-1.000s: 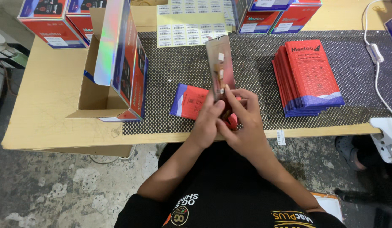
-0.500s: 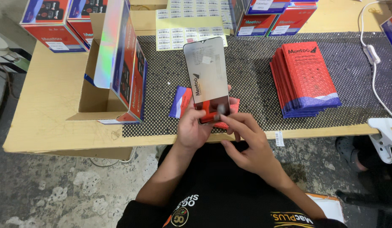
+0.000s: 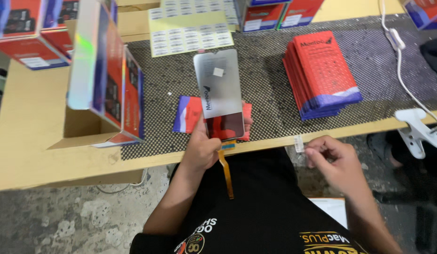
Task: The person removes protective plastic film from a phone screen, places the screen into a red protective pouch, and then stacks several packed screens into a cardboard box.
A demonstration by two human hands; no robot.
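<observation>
My left hand (image 3: 202, 150) holds the phone screen (image 3: 219, 94) up by its bottom edge, so I grip softly while my right hand (image 3: 332, 162) pinches a small sticker (image 3: 299, 143).

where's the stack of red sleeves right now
In the head view, the stack of red sleeves lies on the dark mat, right of the phone screen in the left hand.
</observation>
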